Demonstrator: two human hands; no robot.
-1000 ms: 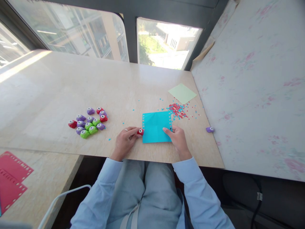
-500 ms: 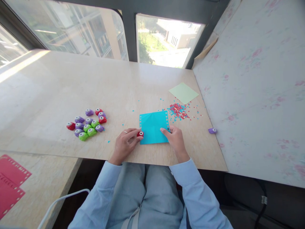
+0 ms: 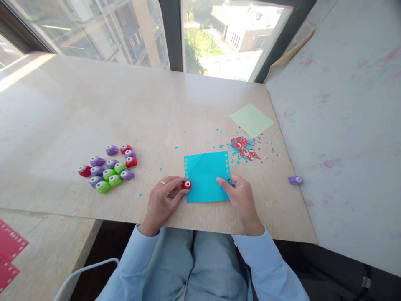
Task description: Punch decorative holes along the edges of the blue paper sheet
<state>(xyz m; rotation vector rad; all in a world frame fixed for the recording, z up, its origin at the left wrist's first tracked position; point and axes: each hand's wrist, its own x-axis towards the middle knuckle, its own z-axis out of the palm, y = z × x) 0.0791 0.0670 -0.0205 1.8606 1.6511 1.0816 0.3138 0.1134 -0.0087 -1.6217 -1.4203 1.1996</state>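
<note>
A square sheet of turquoise paper point(image 3: 205, 173) lies flat near the front edge of the beige table point(image 3: 94, 108), with punched holes along its left and right edges. My left hand point(image 3: 163, 200) grips a small red paper punch point(image 3: 186, 184) set against the sheet's left edge, low down. My right hand point(image 3: 242, 196) presses its fingers on the sheet's lower right corner and holds it down.
A cluster of several purple, green and red punches point(image 3: 108, 168) sits to the left. A pile of red and blue paper bits point(image 3: 243, 147) and a pale green sheet point(image 3: 251, 120) lie beyond the turquoise paper. A lone purple punch point(image 3: 295, 180) rests at the right. Red punched paper point(image 3: 8, 255) lies bottom left.
The camera tilted, so everything shifted in view. My left hand has slid the red punch a little further down the sheet's left edge. My right hand still holds the sheet.
</note>
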